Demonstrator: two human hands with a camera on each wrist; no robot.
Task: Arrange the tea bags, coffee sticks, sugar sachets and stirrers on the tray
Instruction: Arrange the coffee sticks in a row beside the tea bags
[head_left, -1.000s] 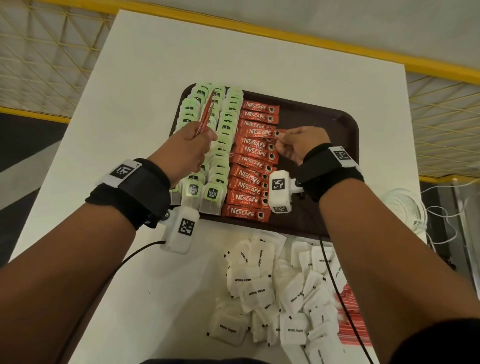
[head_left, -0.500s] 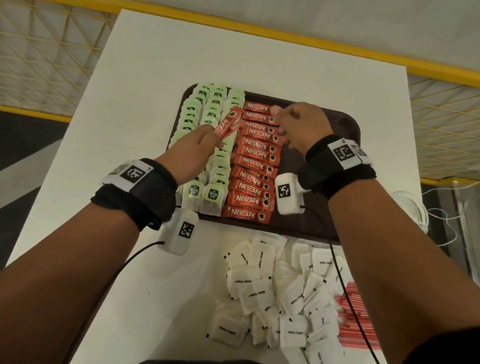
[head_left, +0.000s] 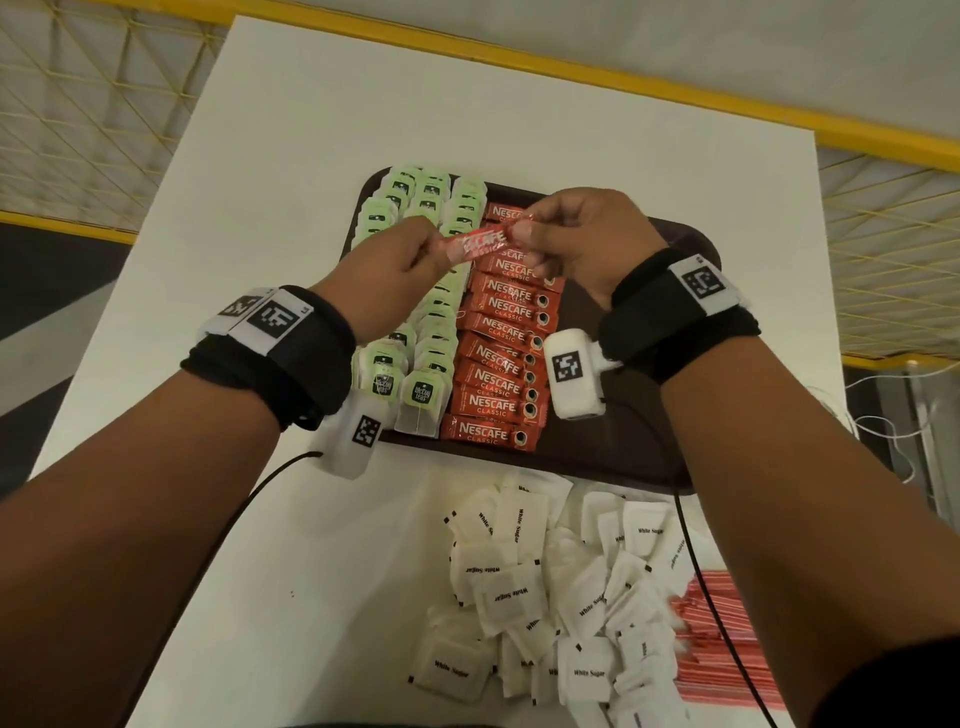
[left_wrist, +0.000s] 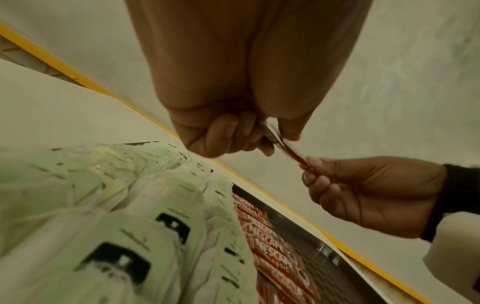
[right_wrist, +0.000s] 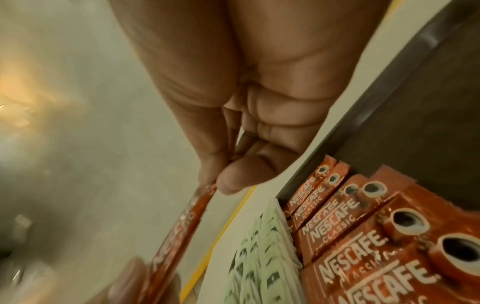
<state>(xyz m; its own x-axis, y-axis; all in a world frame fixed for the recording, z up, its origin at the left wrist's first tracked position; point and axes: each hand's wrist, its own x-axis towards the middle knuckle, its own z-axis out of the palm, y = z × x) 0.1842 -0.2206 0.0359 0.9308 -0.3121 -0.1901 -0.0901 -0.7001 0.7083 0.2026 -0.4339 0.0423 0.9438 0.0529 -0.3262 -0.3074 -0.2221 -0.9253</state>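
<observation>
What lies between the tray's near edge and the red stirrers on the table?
In the head view, a loose heap of white sugar sachets fills the table between the tray and the stirrers.

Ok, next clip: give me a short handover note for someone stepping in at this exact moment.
Left hand pinches one end of a coffee stick; right hand pinches the other, held above the tray.
Done: tea bags in rows at the tray's left, coffee sticks in a column beside them.
Left: place this stick, then the sugar sachets and stirrers, on the table.
</observation>
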